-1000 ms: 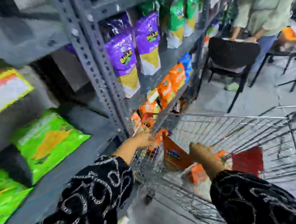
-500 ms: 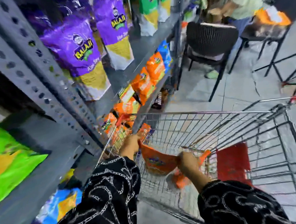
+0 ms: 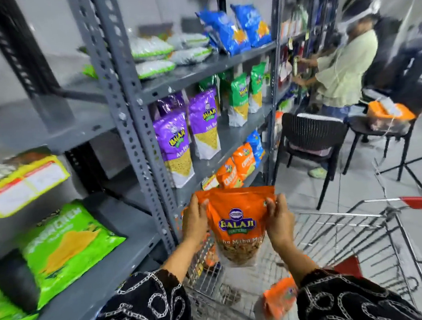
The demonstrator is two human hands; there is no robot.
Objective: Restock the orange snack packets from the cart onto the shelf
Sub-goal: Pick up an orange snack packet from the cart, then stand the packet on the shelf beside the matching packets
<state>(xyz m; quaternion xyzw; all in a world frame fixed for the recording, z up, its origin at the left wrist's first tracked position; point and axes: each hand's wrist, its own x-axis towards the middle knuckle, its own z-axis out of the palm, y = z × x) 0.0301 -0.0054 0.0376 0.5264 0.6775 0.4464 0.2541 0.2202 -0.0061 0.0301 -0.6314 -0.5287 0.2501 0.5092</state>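
Carrying one packet from cart to shelf is the step in hand, I judge. The grey rack (image 3: 134,131) fills the left, over a pale tiled floor. Orange packets (image 3: 237,168) stand on its lower shelf; the wire cart (image 3: 369,242) holds another (image 3: 280,299). Left hand (image 3: 194,222) and right hand (image 3: 278,220) clasp an upright orange packet (image 3: 237,224) above the cart. Next: reach forward and left, standing it beside its fellows.

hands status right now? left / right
Left hand: closed on the orange snack packet, upper left edge.
Right hand: closed on the same packet, upper right edge.
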